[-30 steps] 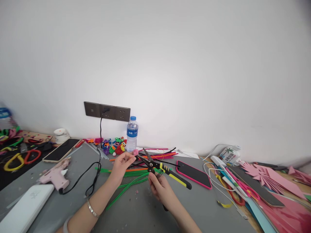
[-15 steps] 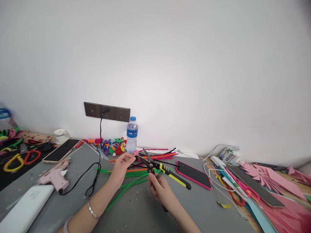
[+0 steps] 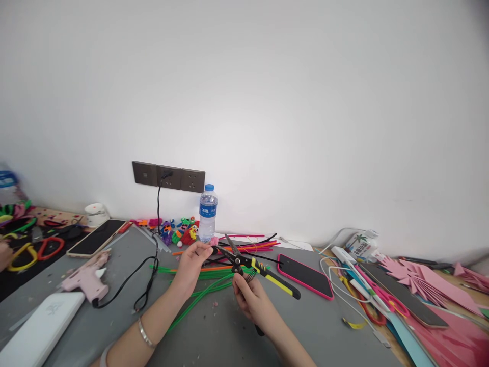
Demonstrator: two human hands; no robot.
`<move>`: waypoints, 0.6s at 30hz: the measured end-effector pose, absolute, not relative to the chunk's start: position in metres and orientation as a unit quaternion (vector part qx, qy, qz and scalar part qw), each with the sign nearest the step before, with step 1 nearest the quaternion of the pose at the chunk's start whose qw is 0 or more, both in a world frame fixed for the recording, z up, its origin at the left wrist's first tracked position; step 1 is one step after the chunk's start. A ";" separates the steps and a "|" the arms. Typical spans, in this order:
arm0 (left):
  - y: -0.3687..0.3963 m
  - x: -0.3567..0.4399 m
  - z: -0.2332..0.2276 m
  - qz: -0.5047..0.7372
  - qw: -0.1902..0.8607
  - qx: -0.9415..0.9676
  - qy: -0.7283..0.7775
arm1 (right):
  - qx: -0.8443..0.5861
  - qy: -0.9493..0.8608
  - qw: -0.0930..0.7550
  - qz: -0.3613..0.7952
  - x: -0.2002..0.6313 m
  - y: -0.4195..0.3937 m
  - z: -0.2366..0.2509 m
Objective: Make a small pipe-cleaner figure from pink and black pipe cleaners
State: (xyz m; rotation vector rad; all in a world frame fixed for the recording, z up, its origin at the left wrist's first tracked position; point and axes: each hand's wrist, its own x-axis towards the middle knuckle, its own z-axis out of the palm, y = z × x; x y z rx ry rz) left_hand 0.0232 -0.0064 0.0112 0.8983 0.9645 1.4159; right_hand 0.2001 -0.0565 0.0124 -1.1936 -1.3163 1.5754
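My right hand grips spring-loaded pliers with black-and-yellow handles. Their jaws are spread and point up and left, toward my other hand. Pinched between thumb and fingers, my left hand holds a black pipe cleaner, which runs rightward past the jaws. Whether the jaws touch it I cannot tell. A small pink piece shows just above my left fingertips. Beneath both hands lie green pipe cleaners and, behind them, orange and pink ones.
A water bottle and small colourful figures stand by the wall. Leftward are a pink glue gun, a phone and scissors. Another person's hand shows at the left edge. Rightward lie a pink-rimmed phone, cables and pink paper.
Another person's hand has come into view at the left edge, near the yellow scissors handle. My own hands and the pliers have hardly moved.
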 end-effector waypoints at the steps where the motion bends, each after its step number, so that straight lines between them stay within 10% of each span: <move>1: -0.007 0.023 0.011 0.605 0.572 0.378 0.404 | -0.465 -0.514 0.375 0.615 0.200 -0.056 0.012; 18: -0.011 0.033 0.013 0.638 0.619 0.288 0.356 | -0.476 -0.537 0.369 0.591 0.202 -0.056 0.010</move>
